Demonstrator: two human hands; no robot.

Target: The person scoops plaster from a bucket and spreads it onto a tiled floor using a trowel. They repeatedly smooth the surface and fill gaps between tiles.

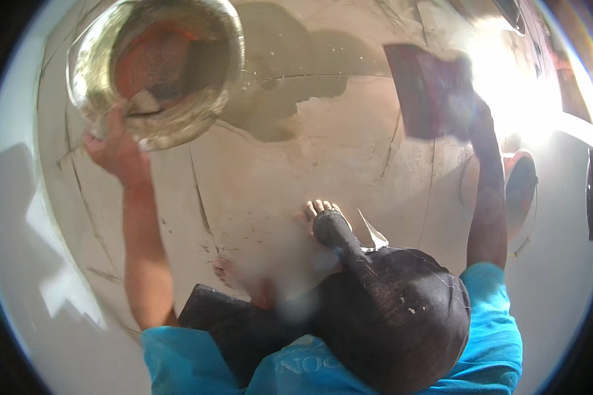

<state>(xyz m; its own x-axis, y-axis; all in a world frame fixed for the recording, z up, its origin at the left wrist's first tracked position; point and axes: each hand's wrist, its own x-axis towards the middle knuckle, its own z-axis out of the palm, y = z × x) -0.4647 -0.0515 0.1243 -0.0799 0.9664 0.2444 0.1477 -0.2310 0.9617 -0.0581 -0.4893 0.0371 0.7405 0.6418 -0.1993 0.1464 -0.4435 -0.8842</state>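
A round brass-coloured metal basin [223, 92] is at the upper left, tilted so that its inside shows. My left hand [117, 148] is closed on its near rim. Inside, the bottom looks reddish and partly shaded, and a pale, pointed piece [143, 103] lies close to my fingers; I cannot make out what it is. On the upper right, my right hand [476, 122] is closed at the edge of a flat, dark maroon panel [425, 92], held up off the floor. Glare and blur hide most of those fingers.
My bent knee in dark trousers [408, 316] rises at the lower right, above my bare foot [323, 209]. An orange-rimmed bucket [522, 187] stands beyond my right forearm. The pale floor [349, 158] has cracks and a damp-looking patch. A white wall [10, 217] runs along the left.
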